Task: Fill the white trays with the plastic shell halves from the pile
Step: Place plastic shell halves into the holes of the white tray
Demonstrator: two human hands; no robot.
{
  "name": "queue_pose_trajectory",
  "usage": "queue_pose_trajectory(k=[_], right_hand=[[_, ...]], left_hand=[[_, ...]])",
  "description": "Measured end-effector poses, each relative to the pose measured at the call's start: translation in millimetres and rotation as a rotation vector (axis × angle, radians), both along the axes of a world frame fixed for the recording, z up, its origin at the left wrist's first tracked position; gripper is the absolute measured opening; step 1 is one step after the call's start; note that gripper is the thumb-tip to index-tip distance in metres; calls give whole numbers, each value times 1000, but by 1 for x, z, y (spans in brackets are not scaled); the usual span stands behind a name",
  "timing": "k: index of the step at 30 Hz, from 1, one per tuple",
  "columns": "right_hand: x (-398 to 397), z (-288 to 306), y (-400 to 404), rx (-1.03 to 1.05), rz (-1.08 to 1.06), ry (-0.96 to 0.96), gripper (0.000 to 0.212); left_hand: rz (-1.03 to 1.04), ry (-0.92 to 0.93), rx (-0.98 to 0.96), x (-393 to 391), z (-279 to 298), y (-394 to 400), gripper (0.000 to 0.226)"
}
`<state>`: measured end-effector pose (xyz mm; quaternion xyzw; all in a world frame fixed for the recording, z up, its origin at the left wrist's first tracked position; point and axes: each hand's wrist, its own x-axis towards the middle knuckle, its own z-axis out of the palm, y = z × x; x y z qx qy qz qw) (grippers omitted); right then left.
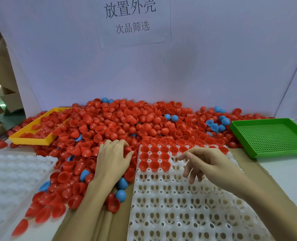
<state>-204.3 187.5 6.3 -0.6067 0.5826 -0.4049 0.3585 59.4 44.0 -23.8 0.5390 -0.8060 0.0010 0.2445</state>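
Note:
A big pile of red shell halves (120, 122), with a few blue ones mixed in, covers the back and middle of the table. A white tray (182, 206) with round pockets lies in front of me; red shells (154, 156) fill its far-left pockets in three short rows. My left hand (114, 157) lies on the pile just left of the tray, fingers curled round red shells at its tips. My right hand (207, 162) hovers above the tray's upper right pockets, fingers loosely bent and holding nothing.
A second white tray (13, 176) lies at the left. A yellow tray (31, 138) sits half buried in the pile at the back left. A green perforated tray (273, 136) stands at the right. A white board with a paper sign backs the table.

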Motion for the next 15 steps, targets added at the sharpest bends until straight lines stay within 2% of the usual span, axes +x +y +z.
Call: queue_pose_trajectory(k=[2, 5, 7, 10, 12, 15], right_hand=[[-1, 0, 0, -3, 0, -3, 26], [-1, 1, 0, -7, -9, -8, 26], [-1, 1, 0, -16, -15, -10, 25], [-1, 1, 1, -54, -9, -20, 18], [1, 2, 1, -94, 6, -39, 27], [5, 2, 1, -154, 23, -62, 44]], left_hand=[[-45, 114, -52, -2, 4, 3, 25], [-225, 417, -51, -9, 14, 13, 26], [-366, 619, 60, -15, 20, 21, 27], [-556, 895, 352, -28, 26, 36, 27], [-617, 965, 463, -35, 25, 44, 27], [-671, 973, 562, -44, 21, 53, 26]])
